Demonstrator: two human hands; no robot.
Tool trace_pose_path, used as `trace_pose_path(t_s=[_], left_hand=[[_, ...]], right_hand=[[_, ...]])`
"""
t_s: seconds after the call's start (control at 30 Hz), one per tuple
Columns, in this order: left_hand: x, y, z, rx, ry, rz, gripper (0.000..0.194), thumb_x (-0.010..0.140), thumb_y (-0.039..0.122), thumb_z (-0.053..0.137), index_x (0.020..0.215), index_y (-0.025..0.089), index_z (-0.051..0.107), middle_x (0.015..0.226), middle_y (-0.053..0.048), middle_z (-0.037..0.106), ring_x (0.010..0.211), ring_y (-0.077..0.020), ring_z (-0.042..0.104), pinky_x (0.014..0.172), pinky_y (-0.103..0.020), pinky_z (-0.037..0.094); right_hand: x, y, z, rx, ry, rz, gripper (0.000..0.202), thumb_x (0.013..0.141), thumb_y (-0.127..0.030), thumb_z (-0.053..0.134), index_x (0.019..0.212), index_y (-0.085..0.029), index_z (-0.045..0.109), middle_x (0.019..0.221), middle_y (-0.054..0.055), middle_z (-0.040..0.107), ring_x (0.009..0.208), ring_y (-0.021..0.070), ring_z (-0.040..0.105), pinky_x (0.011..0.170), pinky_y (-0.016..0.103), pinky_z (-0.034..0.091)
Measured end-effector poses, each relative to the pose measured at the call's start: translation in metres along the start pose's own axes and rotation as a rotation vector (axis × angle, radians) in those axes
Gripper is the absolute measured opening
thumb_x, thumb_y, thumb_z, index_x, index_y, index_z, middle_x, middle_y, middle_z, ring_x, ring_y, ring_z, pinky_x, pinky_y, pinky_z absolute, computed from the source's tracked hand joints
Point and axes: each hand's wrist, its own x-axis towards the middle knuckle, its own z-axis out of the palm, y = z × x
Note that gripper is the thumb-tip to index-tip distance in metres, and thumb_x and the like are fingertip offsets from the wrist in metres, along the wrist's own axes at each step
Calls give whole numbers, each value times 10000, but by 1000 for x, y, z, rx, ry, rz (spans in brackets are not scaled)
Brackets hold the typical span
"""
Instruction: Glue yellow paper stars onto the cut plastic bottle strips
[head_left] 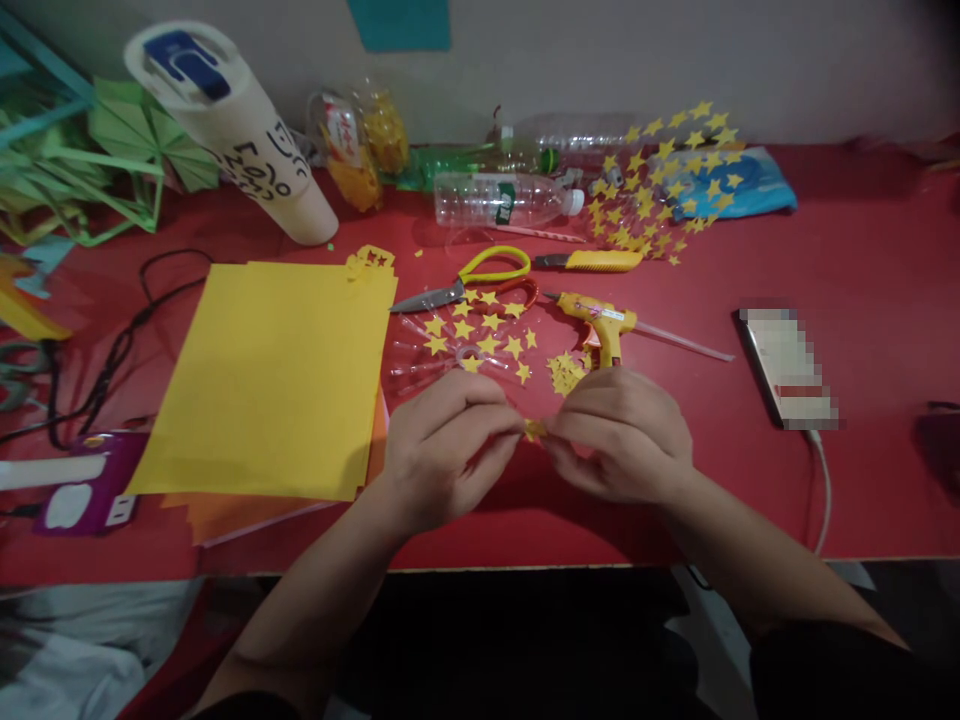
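Between my two hands, near the table's front, is a small yellow paper star (534, 430). My left hand (457, 445) pinches its left side, and my right hand (622, 435) pinches its right side. Just behind my right hand lies a pile of small yellow stars (568, 373). A yellow glue gun (596, 315) with a clear glue stick rests beyond that pile. Behind my left hand, a clear plastic piece (420, 350) carries several yellow stars. Scissors (435, 298) with yellow and red handles lie behind it.
Yellow paper sheets (270, 380) lie at left, near a white tumbler (240, 140). A yellow cutter (600, 261), a clear bottle (480, 200) and a star-covered plastic piece (645, 205) are at the back. A phone (786, 368) with a cable lies right.
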Motion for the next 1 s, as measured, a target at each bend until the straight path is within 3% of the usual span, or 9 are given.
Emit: trace_pose_path(t_s=[0.2, 0.53, 0.73, 1.0], left_hand=[[0, 2, 1, 10, -10, -1, 102, 819, 75, 590, 811, 176, 606, 786, -12, 636, 706, -102, 590, 615, -226, 510], [0, 0, 1, 30, 6, 14, 95, 809, 72, 612, 813, 167, 610, 780, -17, 641, 707, -106, 592, 628, -228, 514], [-3, -1, 3, 117, -4, 56, 92, 826, 95, 592, 853, 176, 623, 801, -23, 666, 725, -115, 619, 642, -225, 534], [-5, -2, 5, 151, 3, 85, 113, 826, 93, 591, 874, 190, 625, 820, -7, 678, 730, -111, 640, 658, -219, 550]], right_hand=[[-2, -3, 6, 29, 40, 7, 152, 776, -68, 590, 824, -210, 567, 677, -10, 654, 591, 121, 565, 565, 273, 505], [-1, -1, 7, 81, 56, 46, 118, 805, -149, 617, 827, -214, 522, 679, 4, 633, 598, 131, 558, 555, 276, 502], [0, -3, 12, 98, 46, 52, 184, 771, -53, 570, 803, -215, 489, 658, -6, 599, 584, 128, 524, 532, 261, 453], [0, -1, 13, 129, 53, 60, 231, 731, -36, 536, 777, -239, 437, 658, -28, 554, 586, 126, 497, 524, 260, 422]])
